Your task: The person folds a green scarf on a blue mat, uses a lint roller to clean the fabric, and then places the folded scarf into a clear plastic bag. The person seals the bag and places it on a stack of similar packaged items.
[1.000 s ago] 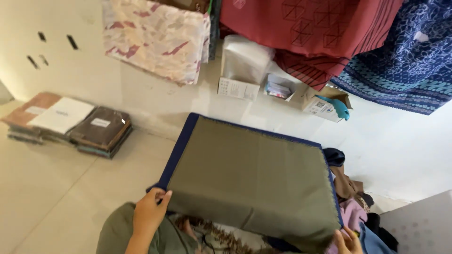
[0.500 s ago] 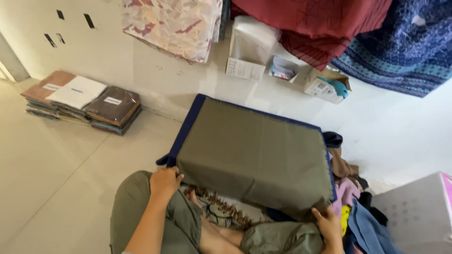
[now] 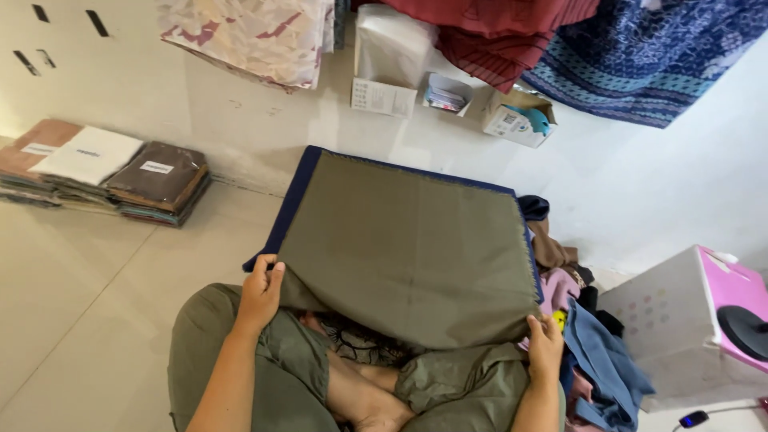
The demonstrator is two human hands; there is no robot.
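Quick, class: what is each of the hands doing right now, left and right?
Left hand: closed on the near left corner of the olive cloth.
Right hand: closed on its near right corner.

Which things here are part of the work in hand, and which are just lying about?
In hand:
olive cloth, held at its near corners
left hand
right hand
navy mat under the cloth

Lying about:
stacks of folded fabric
heap of clothes
small boxes
hanging patterned cloths

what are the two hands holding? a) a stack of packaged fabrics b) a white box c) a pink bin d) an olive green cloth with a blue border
d: the left hand and right hand each grip a near corner of the olive cloth.
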